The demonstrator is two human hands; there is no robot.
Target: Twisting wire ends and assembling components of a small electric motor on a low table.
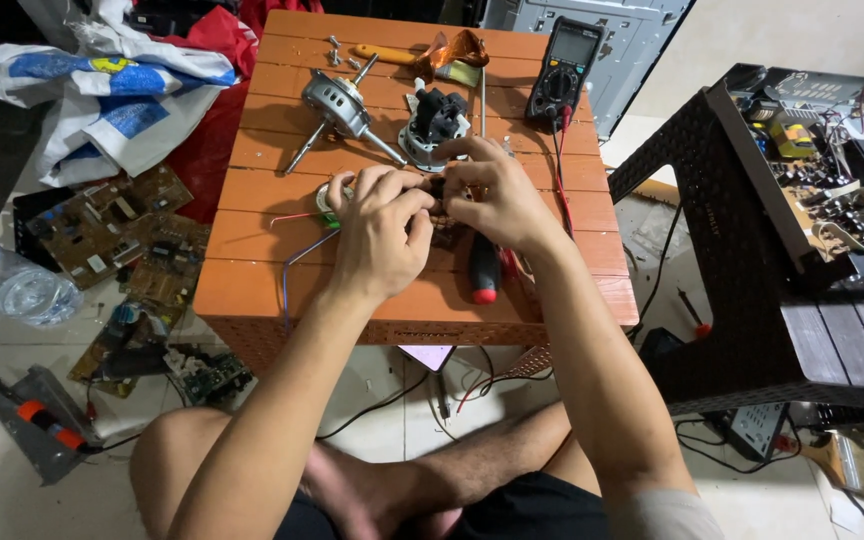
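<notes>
On the table (252, 290), both hands meet near the middle, the left hand (377, 235) just beside the right hand (492, 200), with a screwdriver (484, 270) lying below them. Behind them lie a motor (337, 105) and, to its right, a motor housing (434, 125); a multimeter (564, 70) sits at the far right corner. Circuit boards (117, 230) lie on the floor left of the table.

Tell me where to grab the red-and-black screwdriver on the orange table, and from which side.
Take the screwdriver by its thick black handle, coming from the near table edge. Its red butt end points toward the person, while the far end is hidden under the right hand, so only the handle is free.
</notes>
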